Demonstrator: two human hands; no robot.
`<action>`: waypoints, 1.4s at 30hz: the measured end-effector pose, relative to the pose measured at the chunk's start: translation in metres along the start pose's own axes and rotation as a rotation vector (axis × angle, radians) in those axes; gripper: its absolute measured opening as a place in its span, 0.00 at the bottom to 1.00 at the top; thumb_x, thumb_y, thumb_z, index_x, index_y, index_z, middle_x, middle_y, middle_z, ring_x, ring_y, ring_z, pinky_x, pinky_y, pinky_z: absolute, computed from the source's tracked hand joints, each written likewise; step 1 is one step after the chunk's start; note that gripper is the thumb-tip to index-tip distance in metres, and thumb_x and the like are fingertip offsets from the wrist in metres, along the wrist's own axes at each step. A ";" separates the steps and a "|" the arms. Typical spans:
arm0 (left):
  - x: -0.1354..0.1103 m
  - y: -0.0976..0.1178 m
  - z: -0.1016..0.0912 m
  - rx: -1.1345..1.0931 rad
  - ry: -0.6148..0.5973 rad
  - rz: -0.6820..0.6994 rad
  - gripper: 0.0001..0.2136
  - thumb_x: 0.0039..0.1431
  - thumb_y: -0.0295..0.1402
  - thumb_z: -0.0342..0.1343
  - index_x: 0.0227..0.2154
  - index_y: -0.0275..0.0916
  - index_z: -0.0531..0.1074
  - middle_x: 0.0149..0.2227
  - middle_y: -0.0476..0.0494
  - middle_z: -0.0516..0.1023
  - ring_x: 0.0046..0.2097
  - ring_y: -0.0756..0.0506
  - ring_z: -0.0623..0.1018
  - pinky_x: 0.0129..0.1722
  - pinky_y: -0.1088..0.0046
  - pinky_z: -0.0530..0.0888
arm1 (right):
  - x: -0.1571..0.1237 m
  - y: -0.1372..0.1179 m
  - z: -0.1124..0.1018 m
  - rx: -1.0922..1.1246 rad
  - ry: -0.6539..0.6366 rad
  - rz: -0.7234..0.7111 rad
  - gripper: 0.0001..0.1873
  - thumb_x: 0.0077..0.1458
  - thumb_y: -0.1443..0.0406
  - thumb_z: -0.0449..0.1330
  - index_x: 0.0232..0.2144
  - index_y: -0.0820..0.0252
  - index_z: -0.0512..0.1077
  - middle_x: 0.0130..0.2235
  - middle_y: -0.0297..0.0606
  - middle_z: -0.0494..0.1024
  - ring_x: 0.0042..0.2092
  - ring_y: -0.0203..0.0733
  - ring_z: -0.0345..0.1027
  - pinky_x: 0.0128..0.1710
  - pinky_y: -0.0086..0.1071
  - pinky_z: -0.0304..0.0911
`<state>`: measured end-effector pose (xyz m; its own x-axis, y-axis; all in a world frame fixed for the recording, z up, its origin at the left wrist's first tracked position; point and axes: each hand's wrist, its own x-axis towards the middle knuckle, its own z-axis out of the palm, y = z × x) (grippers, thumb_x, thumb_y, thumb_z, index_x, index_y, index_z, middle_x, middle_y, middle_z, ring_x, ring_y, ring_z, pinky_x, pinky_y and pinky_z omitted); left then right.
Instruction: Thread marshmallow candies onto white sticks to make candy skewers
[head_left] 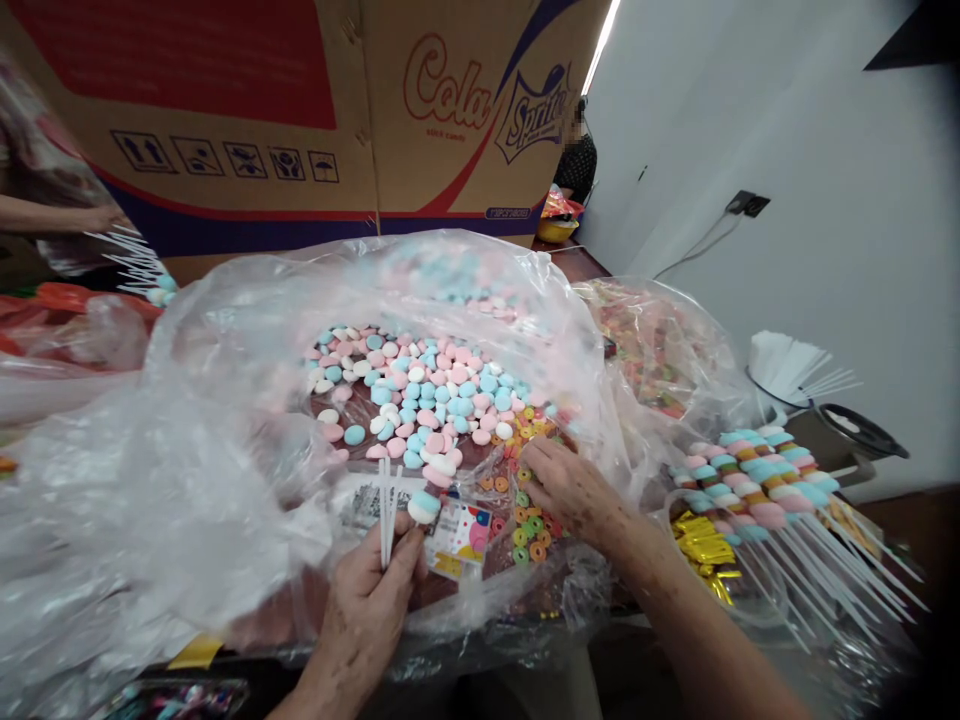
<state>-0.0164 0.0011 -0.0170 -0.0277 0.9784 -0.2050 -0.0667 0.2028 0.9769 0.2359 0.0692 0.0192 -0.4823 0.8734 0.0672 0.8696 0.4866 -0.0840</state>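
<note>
My left hand (371, 580) is closed around several thin white sticks (387, 510). By its thumb and fingertips is a blue and white candy (424, 507), apparently on a stick end hidden by the fingers. At the small ring-shaped candies (534, 530), coloured yellow, orange, green and red, my right hand (566, 485) reaches down with curled fingers. Its fingertips are partly hidden, so what they pinch does not show. Beyond both hands lies a heap of pink, blue and white oval candies (442, 390), spilling from a large clear plastic bag (247, 310).
Finished-looking candy skewers (757, 480) lie at the right beside gold twist ties (703, 545). White sticks stand in a container (780, 400) near a dark-lidded jug (862, 430). A large cardboard box (360, 120) blocks the back. Another person's hand (105, 218) holds sticks at far left.
</note>
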 end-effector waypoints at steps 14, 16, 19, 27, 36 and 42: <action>-0.005 0.012 0.003 0.182 -0.008 0.127 0.13 0.59 0.41 0.56 0.23 0.40 0.73 0.18 0.54 0.64 0.22 0.50 0.63 0.21 0.78 0.64 | 0.010 -0.026 -0.010 0.901 0.223 0.428 0.05 0.54 0.62 0.57 0.31 0.57 0.70 0.26 0.32 0.73 0.27 0.37 0.65 0.28 0.30 0.60; -0.007 0.015 0.004 0.220 -0.035 0.163 0.12 0.60 0.40 0.55 0.24 0.40 0.74 0.19 0.53 0.66 0.23 0.49 0.65 0.22 0.78 0.65 | 0.018 -0.034 -0.014 1.272 0.235 0.528 0.10 0.49 0.58 0.62 0.30 0.58 0.70 0.23 0.31 0.73 0.23 0.36 0.64 0.25 0.29 0.60; -0.008 0.018 0.006 0.250 -0.044 0.186 0.12 0.60 0.39 0.54 0.23 0.41 0.74 0.19 0.53 0.67 0.23 0.48 0.66 0.23 0.77 0.65 | 0.027 -0.045 -0.019 1.599 0.255 0.570 0.14 0.42 0.57 0.68 0.27 0.59 0.71 0.21 0.30 0.72 0.22 0.33 0.62 0.23 0.28 0.59; -0.004 0.019 0.001 0.339 -0.137 0.217 0.12 0.62 0.38 0.51 0.31 0.41 0.78 0.22 0.52 0.71 0.24 0.48 0.66 0.25 0.77 0.62 | 0.028 -0.047 -0.018 1.709 0.151 0.520 0.12 0.43 0.60 0.69 0.27 0.61 0.73 0.22 0.31 0.72 0.23 0.31 0.61 0.22 0.26 0.57; -0.008 0.020 0.005 0.256 -0.053 0.166 0.15 0.61 0.39 0.53 0.20 0.41 0.69 0.19 0.54 0.66 0.23 0.48 0.64 0.24 0.76 0.61 | 0.030 -0.054 -0.023 1.405 0.220 0.444 0.10 0.48 0.59 0.63 0.28 0.61 0.76 0.22 0.31 0.73 0.23 0.33 0.63 0.23 0.28 0.60; -0.008 0.018 0.004 0.224 -0.053 0.146 0.15 0.61 0.39 0.53 0.19 0.41 0.68 0.19 0.54 0.66 0.23 0.48 0.64 0.24 0.75 0.60 | 0.031 -0.062 -0.017 1.472 0.437 0.496 0.07 0.48 0.61 0.64 0.26 0.59 0.73 0.23 0.31 0.74 0.24 0.34 0.66 0.25 0.28 0.63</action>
<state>-0.0134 -0.0030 0.0028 0.0319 0.9975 -0.0635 0.1571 0.0577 0.9859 0.1686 0.0658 0.0433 0.0908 0.9958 -0.0139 -0.0530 -0.0091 -0.9986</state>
